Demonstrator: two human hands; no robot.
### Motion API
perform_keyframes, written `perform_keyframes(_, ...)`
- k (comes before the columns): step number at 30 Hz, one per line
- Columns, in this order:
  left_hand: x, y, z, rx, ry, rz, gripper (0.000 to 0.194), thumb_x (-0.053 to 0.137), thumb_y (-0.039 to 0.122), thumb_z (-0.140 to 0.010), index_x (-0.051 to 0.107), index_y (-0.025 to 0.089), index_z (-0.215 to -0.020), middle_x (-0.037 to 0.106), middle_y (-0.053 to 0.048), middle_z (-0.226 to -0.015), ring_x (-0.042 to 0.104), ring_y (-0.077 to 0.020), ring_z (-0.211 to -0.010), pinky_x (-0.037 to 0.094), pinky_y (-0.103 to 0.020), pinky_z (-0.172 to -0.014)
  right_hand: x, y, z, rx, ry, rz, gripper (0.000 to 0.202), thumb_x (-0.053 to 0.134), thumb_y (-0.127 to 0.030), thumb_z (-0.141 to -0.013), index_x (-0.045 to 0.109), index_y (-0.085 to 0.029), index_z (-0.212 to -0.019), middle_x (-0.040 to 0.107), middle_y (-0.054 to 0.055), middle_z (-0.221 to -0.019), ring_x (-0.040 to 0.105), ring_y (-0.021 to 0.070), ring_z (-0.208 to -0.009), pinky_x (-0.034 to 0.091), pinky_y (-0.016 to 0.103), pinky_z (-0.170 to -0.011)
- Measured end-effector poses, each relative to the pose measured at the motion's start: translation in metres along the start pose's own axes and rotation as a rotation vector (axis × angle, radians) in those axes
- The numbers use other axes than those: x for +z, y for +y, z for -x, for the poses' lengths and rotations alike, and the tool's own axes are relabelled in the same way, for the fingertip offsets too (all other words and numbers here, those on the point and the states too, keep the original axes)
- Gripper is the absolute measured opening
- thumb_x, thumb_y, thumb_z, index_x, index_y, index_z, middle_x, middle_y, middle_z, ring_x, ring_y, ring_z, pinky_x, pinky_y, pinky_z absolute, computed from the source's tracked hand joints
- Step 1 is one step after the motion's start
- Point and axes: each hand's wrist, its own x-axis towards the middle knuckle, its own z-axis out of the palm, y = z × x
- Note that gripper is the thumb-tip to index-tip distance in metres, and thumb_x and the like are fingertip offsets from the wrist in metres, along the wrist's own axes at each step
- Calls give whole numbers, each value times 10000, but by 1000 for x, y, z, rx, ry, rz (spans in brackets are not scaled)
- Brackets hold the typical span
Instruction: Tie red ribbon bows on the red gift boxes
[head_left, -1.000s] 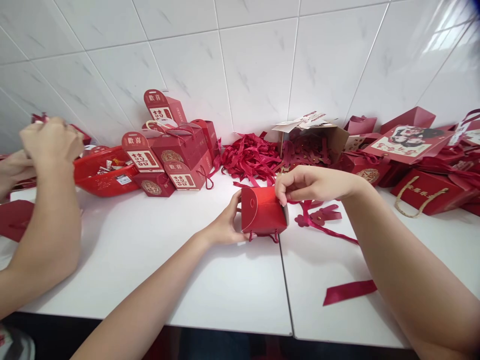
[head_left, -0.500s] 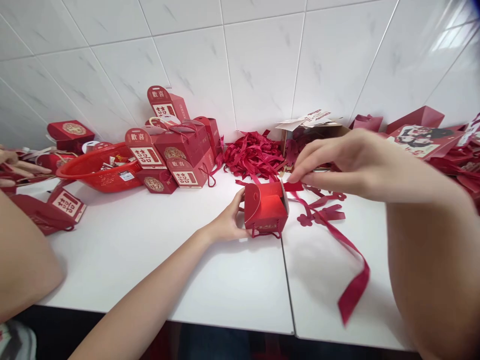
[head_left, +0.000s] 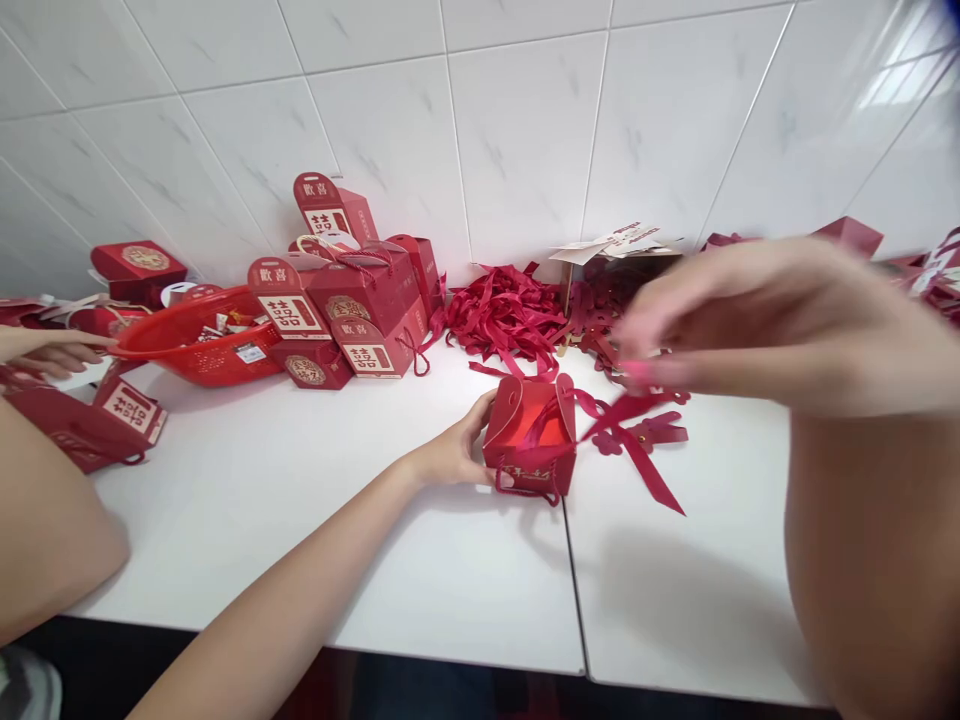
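Observation:
My left hand grips a small red gift box from its left side. The box stands upright on the table, its top unfastened, with two rounded flaps raised and a dark red cord handle hanging at the front. A dark red ribbon runs across the box's top and out to the right, where one pointed end hangs free. Up to the right of the box, my right hand is blurred by motion; its thumb and fingers are pinched together on the ribbon.
Behind the box lies a heap of red ribbons. Flower-shaped red tags lie to its right. Stacked red boxes and a red plastic basket stand left. A co-worker's hand is at far left, near another box.
The ribbon has come up over the box's top as my right hand moved right. The box turned slightly and its right flap now stands up. The co-worker's hand shifted toward the basket.

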Motion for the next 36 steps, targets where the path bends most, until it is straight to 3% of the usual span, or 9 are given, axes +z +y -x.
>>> perform_keyframes(4, 0, 3, -1, 26, -46, -11, 1069, 808, 216, -599, 178, 275, -1460, 313, -130, -1491, 305, -338, -1363, 311, -469, -1084, 26, 13, -25, 75, -132, 281, 329, 586, -151, -780, 642, -231, -1095, 699, 7, -859, 644, 153, -752, 503, 249, -640)
perform_keyframes(9, 1, 1, -1, 34, -50, -22, 1082, 807, 222, -612, 142, 298, -1463, 246, -121, -1523, 276, -330, -1380, 306, -476, -1092, 52, 27, -35, 207, -225, 360, 436, 552, -76, -733, 612, -228, -1138, 701, 12, -794, 614, 152, -656, 434, 231, -533)
perform_keyframes(14, 2, 1, -1, 25, -57, -3, 1062, 805, 227, -619, 156, 299, -1456, 274, -125, -1511, 317, -325, -1363, 331, -476, -1081, 62, 31, -36, 271, -209, 358, 376, 541, -62, -720, 633, -209, -1054, 691, 22, -746, 574, 145, -574, 366, 233, -446)
perform_keyframes(22, 2, 0, -1, 40, -50, 3, 1074, 805, 232, -621, 138, 292, -1460, 255, -126, -1518, 314, -333, -1361, 353, -471, -1066, 69, 36, -41, 319, -57, 202, 317, 584, -95, -734, 666, -205, -1020, 699, 36, -877, 617, 142, -688, 445, 211, -531)
perform_keyframes(30, -1, -8, 0, 31, -30, -65, 1040, 815, 266, -608, 188, 260, -1438, 312, -150, -1481, 328, -360, -1347, 343, -507, -1066, 75, 47, -45, 321, -57, 124, 298, 579, -95, -747, 690, -215, -996, 703, 19, -861, 629, 131, -694, 462, 220, -606)
perform_keyframes(36, 1, -1, -2, 42, -30, -55, 1047, 811, 278, -614, 173, 275, -1444, 294, -136, -1491, 330, -350, -1347, 363, -497, -1055, 80, 53, -47, 309, -75, 104, 313, 560, -96, -750, 712, -217, -995, 707, 26, -904, 649, 155, -804, 493, 235, -691)
